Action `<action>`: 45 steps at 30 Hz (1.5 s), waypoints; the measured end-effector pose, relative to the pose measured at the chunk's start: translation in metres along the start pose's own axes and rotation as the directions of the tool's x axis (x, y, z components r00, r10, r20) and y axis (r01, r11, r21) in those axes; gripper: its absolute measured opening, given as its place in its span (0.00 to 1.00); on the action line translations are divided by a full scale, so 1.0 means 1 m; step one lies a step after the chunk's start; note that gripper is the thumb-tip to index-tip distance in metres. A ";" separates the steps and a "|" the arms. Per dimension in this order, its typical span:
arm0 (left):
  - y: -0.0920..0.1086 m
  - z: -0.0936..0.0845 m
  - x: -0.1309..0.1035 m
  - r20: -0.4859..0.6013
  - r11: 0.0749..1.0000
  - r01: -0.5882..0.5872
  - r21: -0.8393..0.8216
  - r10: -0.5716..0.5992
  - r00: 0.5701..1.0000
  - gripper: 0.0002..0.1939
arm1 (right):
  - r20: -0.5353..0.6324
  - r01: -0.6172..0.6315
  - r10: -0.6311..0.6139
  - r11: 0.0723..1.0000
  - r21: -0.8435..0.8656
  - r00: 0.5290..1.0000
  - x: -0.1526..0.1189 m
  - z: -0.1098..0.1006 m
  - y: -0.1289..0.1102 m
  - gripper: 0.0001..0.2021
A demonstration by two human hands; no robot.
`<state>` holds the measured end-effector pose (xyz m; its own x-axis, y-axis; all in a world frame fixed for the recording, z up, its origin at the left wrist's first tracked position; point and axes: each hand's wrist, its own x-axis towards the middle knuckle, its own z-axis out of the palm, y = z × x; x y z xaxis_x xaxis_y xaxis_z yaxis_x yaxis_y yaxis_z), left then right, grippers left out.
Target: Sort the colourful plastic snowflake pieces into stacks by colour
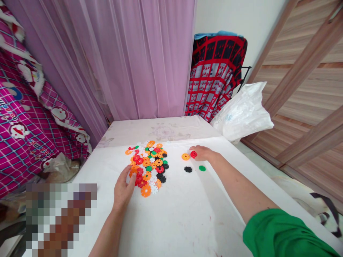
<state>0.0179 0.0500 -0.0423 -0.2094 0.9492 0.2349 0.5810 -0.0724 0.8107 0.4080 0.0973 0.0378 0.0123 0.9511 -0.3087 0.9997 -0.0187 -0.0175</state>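
A pile of notched plastic discs in orange, red, white, green and black lies on the white-covered table. My left hand rests at the pile's left edge, fingers apart, its fingertips beside an orange disc. To the right of the pile, my right hand has its fingers at a red disc, closed on it. Left of that red disc lies a yellow-orange disc. Nearer to me are a black disc and a green disc, set apart from each other.
The white tablecloth covers the table, with a floral cloth at its far end. A white plastic bag sits past the right far corner. Behind hang purple curtains; wooden doors stand at the right.
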 end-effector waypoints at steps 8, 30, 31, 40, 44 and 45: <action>-0.002 0.003 0.001 -0.003 1.000 -0.008 -0.008 0.008 1.000 0.25 | -0.403 0.155 -0.042 0.955 0.254 0.914 -0.059 0.043 -0.038 0.14; 0.002 0.001 -0.001 -0.008 1.000 -0.001 0.015 0.002 1.000 0.26 | -0.354 -0.069 0.167 0.959 0.273 0.920 -0.058 0.065 -0.079 0.18; 0.002 0.001 -0.001 -0.006 1.000 -0.002 0.016 0.002 1.000 0.26 | -0.357 -0.058 0.156 0.961 0.272 0.921 -0.057 0.066 -0.078 0.17; 0.004 0.000 -0.001 -0.007 1.000 0.001 0.019 -0.001 1.000 0.25 | -0.322 -0.014 0.092 0.971 0.237 0.942 -0.059 0.059 -0.073 0.09; 0.004 0.000 -0.001 -0.009 1.000 0.001 0.016 -0.001 1.000 0.25 | -0.317 0.020 0.051 0.976 0.217 0.947 -0.063 0.058 -0.064 0.09; 0.004 0.000 -0.001 -0.011 1.000 -0.004 0.017 0.004 1.000 0.25 | -0.319 0.025 0.046 0.976 0.216 0.947 -0.064 0.058 -0.062 0.09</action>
<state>0.0208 0.0487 -0.0396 -0.2157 0.9453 0.2446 0.5949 -0.0714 0.8006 0.3434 0.0197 0.0031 0.0652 0.9978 0.0101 0.9712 -0.0612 -0.2305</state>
